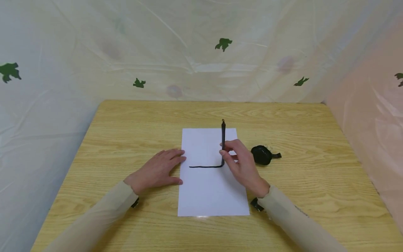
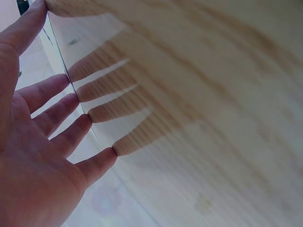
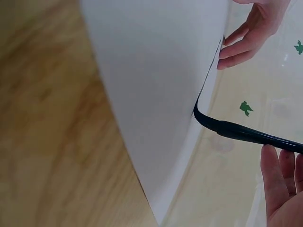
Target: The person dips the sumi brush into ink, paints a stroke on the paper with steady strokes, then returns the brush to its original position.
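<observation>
My right hand pinches a black brush by its handle, which stands almost upright over a white sheet of paper. In the right wrist view the brush's dark tip bends over against the paper. A black horizontal stroke runs from near the sheet's left side to the tip. My left hand lies with spread fingers, its fingertips at the left edge of the sheet. In the left wrist view those fingers are straight and touch the tabletop.
Right of the paper sits a small round black dish with a short handle, dark specks beside it. The wooden table reaches back to a pale sheet hanging behind, decorated with green leaf-like shapes.
</observation>
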Available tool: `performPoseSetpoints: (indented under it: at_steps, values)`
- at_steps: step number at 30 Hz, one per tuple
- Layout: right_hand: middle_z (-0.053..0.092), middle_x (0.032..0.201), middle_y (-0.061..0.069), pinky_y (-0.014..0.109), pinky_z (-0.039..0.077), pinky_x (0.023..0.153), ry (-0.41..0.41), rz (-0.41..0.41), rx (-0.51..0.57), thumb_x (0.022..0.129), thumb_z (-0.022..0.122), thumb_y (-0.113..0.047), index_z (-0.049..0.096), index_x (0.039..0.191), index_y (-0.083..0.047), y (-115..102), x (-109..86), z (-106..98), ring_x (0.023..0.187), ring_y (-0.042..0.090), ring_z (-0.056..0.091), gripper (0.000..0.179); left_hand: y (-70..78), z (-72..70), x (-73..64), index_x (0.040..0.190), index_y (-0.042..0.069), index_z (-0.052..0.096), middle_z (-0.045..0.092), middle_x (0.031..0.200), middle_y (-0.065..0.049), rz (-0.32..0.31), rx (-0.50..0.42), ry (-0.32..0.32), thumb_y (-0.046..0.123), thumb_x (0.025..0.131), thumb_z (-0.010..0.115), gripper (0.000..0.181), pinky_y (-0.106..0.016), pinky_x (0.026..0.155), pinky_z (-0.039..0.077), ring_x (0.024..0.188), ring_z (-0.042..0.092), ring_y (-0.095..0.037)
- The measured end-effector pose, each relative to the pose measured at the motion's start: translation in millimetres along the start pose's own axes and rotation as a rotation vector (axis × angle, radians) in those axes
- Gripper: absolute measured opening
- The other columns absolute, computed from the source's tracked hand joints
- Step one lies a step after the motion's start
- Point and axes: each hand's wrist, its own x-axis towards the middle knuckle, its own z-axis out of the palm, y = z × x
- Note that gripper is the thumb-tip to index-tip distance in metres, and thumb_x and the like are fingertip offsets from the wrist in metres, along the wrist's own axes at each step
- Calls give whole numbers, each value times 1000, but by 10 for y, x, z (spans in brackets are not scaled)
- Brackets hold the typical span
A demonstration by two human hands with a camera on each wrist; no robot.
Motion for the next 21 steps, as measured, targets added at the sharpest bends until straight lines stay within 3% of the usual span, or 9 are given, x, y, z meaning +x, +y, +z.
performPoseSetpoints:
  at_steps: [21]
  values:
    - [63, 102, 7, 31, 62, 68, -4, 33, -23, 94, 72, 4, 65, 115, -4, -1, -18, -67, 94, 19, 64, 24, -9, 15, -1, 150, 5, 53, 45, 159, -11, 5, 1, 10, 52, 90, 78, 80, -59, 117, 33, 146, 40, -33]
